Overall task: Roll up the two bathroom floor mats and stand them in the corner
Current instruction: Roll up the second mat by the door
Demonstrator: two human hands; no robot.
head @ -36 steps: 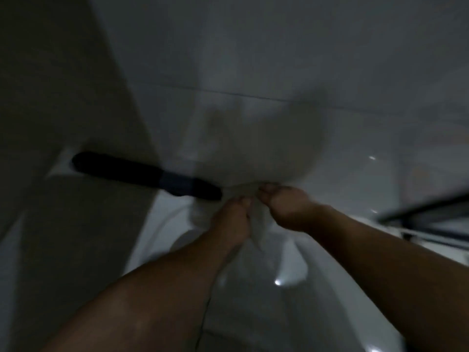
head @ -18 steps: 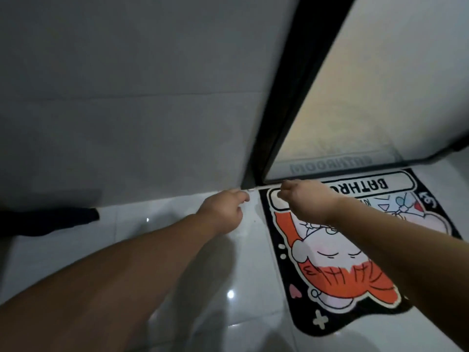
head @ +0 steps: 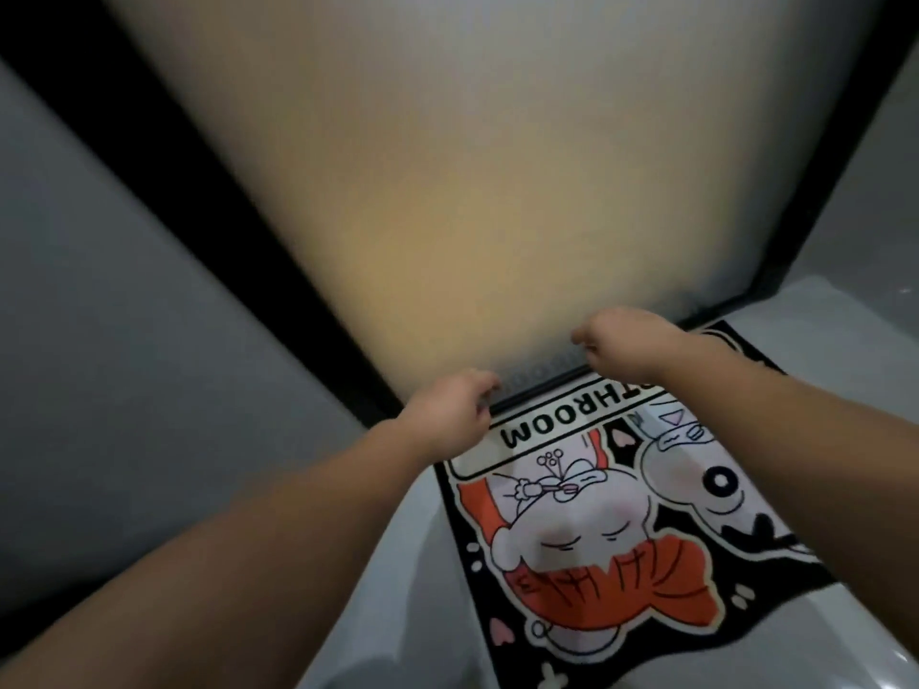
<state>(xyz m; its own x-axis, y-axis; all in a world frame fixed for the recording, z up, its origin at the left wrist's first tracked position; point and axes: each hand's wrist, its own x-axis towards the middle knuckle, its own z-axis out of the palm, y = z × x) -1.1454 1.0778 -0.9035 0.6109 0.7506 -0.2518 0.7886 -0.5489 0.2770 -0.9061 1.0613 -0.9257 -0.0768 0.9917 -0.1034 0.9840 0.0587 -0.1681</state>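
My left hand (head: 450, 407) reaches forward with the fingers curled down, their tips at the far left corner of the floor mat (head: 631, 519), right where its black border meets the door's dark bottom rail. My right hand (head: 631, 343) is further along that same far edge, knuckles up, fingers bent loosely with the thumb sticking out to the left. The two hands are apart, a stretch of the mat's edge between them. Both look half closed, but the blur and the angle hide the fingertips, so I cannot tell whether either one has actually pinched the mat or only hovers over it.

The mat lies flat and unrolled on the pale glossy floor tiles (head: 408, 614), its far edge pushed up against the bottom of the frosted glass door (head: 447, 166). It has a black ground with a cartoon face in white and orange, a second white figure beside it under my right forearm, and a white banner whose letters read "THROOM" upside down from where I stand. The door glows a warm yellow and sits in a black frame (head: 209, 191). A grey wall (head: 124, 315) runs off to the left of that frame.
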